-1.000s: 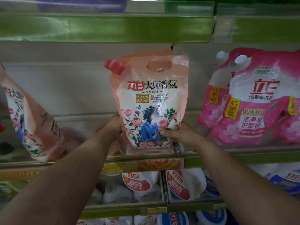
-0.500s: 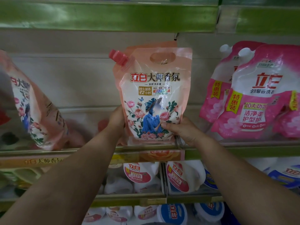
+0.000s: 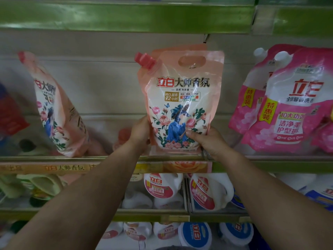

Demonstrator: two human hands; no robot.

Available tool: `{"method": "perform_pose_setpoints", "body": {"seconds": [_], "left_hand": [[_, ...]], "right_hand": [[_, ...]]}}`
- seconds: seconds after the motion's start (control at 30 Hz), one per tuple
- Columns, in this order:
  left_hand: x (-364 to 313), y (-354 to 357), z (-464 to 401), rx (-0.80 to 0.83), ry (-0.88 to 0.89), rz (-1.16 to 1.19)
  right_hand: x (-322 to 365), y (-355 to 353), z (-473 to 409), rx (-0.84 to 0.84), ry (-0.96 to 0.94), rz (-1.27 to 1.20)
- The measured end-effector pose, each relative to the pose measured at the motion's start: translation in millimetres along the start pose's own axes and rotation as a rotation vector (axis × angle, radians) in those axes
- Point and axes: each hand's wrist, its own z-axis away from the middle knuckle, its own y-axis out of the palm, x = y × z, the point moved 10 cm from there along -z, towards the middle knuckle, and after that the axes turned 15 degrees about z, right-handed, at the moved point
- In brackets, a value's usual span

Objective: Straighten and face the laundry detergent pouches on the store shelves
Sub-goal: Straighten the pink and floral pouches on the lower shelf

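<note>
Both my arms reach up and forward to the shelf [image 3: 108,158] with the green edge. My left hand [image 3: 139,134] is on the left side of the peach pouch [image 3: 182,98], down low, with my fingers wrapped around its edge. My right hand [image 3: 207,141] holds the low right corner, and my thumb [image 3: 193,132] lies flat across the front, on the picture of roses. So both hands are grasping the pouch. It stands up straight on the shelf, in the middle, with its front facing me and its red cap [image 3: 145,59] at the top left. Another peach pouch [image 3: 54,109] leans over, well apart on the left. Pink pouches [image 3: 292,109] stand on the right. White jugs [image 3: 209,192] sit on the shelf below, near my arms.
</note>
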Motion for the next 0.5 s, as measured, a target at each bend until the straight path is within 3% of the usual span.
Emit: {"method": "perform_pose_setpoints", "body": {"seconds": [0.2, 0.5], "left_hand": [[4.3, -5.9, 3.7, -0.025, -0.03, -0.005], [4.8, -12.7, 6.7, -0.065, -0.039, -0.047]], "right_hand": [[3.5, -3.9, 10.0, -0.078, -0.005, 0.005], [8.0, -18.3, 31.8, -0.322, 0.009, 0.081]]}}
